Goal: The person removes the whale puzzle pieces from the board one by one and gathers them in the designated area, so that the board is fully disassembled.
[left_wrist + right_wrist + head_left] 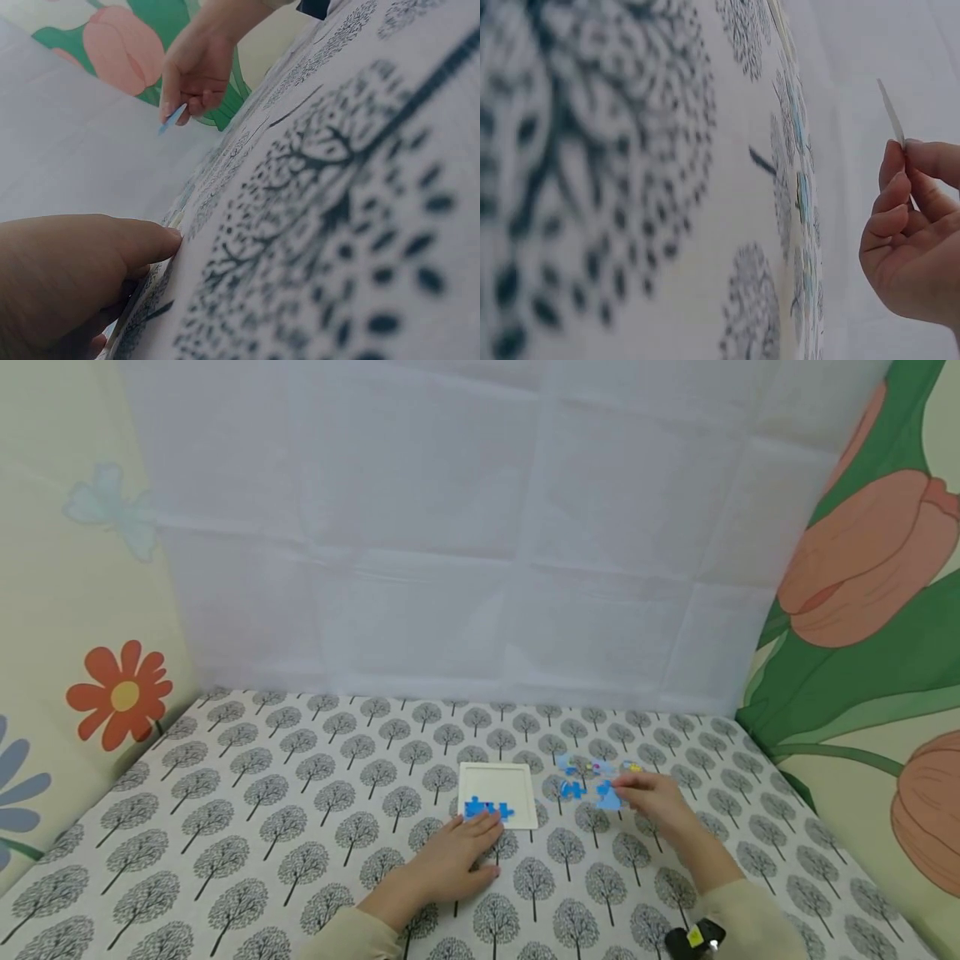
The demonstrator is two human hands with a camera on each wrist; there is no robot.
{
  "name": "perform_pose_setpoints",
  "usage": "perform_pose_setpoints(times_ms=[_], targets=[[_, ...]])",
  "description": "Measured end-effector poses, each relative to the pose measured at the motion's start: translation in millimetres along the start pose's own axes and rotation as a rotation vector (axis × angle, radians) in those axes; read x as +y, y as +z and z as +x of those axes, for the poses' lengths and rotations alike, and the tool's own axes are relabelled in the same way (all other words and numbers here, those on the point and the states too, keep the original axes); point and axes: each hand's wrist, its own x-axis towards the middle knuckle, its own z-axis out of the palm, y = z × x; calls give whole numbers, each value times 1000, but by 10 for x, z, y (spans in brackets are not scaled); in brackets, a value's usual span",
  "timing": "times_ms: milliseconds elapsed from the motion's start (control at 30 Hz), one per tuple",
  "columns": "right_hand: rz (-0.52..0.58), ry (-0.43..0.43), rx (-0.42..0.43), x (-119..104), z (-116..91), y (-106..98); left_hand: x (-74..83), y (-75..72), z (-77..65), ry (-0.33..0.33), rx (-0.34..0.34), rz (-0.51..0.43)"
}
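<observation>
My left hand (456, 857) lies with straight fingers over the lower edge of a white square puzzle tray (498, 777), its fingertips right at some joined blue jigsaw pieces (476, 808) in the tray's bottom row. To the right, my right hand (660, 802) pinches a thin jigsaw piece (172, 120) between thumb and fingers, raised off the cloth. Seen edge-on in the right wrist view, the same piece (891, 112) points up from the fingertips. Part of the tray's lower edge is hidden under the left hand.
Several loose blue jigsaw pieces (573, 790) lie right of the tray, some with yellow or purple details. A cloth printed with trees (330, 860) covers the table. Behind hangs a white sheet (420, 527), with flower-patterned panels at both sides.
</observation>
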Motion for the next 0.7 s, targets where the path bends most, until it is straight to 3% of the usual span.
perform_pose_setpoints(times_ms=[200, 700], targets=[[-68, -3, 17, 65, -33, -135, 12, -10, 1, 4, 9, -5], [-30, -13, -26, 227, -77, -401, 27, -31, -5, 13, 15, -19]])
